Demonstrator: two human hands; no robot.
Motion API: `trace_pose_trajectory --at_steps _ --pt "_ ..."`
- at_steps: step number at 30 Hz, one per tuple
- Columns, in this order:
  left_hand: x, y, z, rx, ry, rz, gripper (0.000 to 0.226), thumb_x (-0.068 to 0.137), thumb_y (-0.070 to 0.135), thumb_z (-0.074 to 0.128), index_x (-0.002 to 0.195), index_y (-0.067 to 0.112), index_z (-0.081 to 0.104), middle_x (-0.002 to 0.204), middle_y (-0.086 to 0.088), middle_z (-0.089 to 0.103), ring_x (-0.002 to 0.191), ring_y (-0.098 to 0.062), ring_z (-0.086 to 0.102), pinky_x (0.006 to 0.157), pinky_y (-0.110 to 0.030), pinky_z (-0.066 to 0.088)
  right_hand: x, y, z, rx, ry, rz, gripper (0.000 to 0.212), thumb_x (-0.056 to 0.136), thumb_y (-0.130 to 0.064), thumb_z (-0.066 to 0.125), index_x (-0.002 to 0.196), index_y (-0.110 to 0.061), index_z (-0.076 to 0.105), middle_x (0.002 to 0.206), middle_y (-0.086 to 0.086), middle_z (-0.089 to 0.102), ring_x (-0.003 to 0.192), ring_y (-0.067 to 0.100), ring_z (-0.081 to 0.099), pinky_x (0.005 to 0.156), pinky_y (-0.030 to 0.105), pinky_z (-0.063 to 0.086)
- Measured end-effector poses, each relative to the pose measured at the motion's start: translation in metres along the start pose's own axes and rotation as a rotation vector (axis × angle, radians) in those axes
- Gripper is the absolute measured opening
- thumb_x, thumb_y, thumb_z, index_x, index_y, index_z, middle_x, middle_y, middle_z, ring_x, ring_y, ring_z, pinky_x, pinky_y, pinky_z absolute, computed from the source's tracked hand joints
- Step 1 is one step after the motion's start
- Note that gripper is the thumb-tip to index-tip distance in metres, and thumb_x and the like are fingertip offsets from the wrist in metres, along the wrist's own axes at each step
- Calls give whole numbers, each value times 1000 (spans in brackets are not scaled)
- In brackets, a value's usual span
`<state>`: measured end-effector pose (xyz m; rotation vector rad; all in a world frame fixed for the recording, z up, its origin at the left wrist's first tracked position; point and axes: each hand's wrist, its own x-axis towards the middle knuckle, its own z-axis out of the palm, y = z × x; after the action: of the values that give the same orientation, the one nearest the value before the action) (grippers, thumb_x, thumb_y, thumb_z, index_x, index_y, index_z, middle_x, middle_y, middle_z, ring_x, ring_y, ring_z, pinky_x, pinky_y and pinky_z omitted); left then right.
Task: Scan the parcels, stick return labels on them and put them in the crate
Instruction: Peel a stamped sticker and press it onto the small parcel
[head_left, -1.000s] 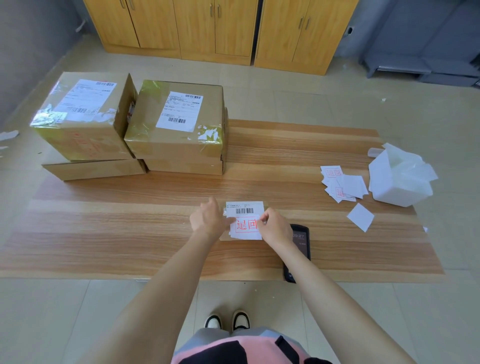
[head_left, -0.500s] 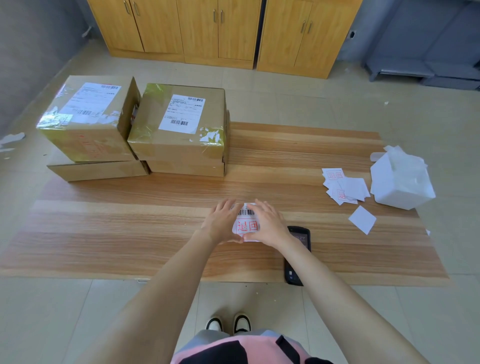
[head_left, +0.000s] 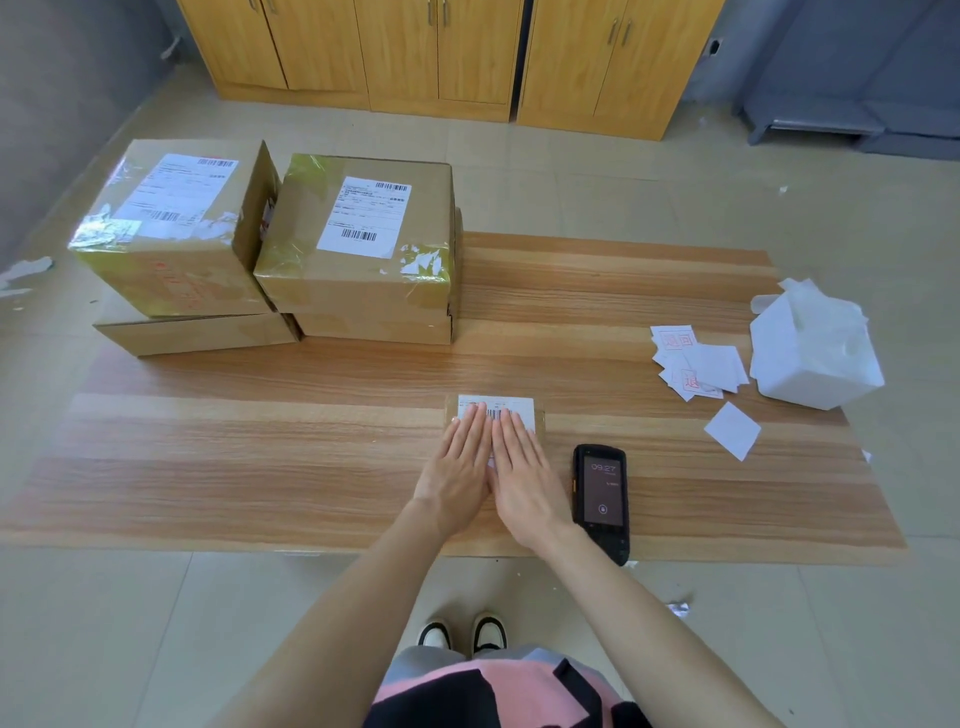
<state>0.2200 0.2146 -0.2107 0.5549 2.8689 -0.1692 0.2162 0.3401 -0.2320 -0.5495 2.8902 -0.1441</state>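
Parcel (head_left: 537, 418), small and flat with a white barcode label (head_left: 514, 405), lies under both hands on the table (head_left: 260, 457). Left hand (head_left: 460, 470) and right hand (head_left: 522, 475) press flat on it, side by side, fingers straight and together. Just right of the right hand lies a scanner (head_left: 601, 499); 4 stacked boxes (head_left: 358, 249) sit well beyond the left hand.

Matt wood-grain table (head_left: 311, 467), tape-glossed cardboard parcels (head_left: 358, 280)

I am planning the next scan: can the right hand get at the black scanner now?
Probably yes. The scanner lies uncovered on the table just beside the right hand, nothing between them; that hand only presses the small parcel.
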Motion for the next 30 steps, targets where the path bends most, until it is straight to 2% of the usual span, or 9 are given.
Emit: trace_pose_trajectory --at_steps 5,11,15,18,22,30 --pt "-1 5 3 34 15 -31 59 104 29 9 142 -1 -24 153 -20 -23 142 -31 -22 114 -40 -16 -2 -2 6 17 25 27 53 104 -28 12 145 -9 -18 153 6 -24 141 18 -24 113 33 -19" --pt "1 -3 6 24 -17 -27 64 103 41 9 144 4 -22 155 -12 -24 143 -24 -22 116 -37 -13 -3 10 1 -26 17 -32 55 103 -13 18 146 -9 -18 156 6 -21 144 19 -19 115 31 -16" --pt "1 -9 4 -45 5 -19 54 105 23 12 147 7 -17 157 -9 -19 145 -21 -18 118 -34 -9 -1 12 -3 -34 6 -36 56 102 -7 17 147 -8 -16 157 5 -19 145 18 -17 113 30 -18" --pt "3 -11 3 -56 2 -7 57 101 6 17 147 5 -15 158 -10 -16 146 -22 -14 118 -33 -7 0 15 -4 -61 -7 -31 57 100 -2 18 148 -6 -14 158 8 -16 146 20 -15 112 30 -18" --pt "4 -12 4 -38 9 14 59 98 1 19 147 2 -14 158 -11 -15 146 -23 -12 119 -33 -5 -1 26 -5 -66 -19 -14 60 97 4 19 148 -5 -12 158 9 -14 146 21 -13 114 29 -13" --pt "2 -17 8 -40 0 0 62 96 -4 22 147 2 -13 158 -12 -13 146 -23 -11 119 -31 -5 -5 37 -5 -53 -26 6 59 98 3 19 149 -5 -11 158 11 -13 147 22 -11 119 30 -7"
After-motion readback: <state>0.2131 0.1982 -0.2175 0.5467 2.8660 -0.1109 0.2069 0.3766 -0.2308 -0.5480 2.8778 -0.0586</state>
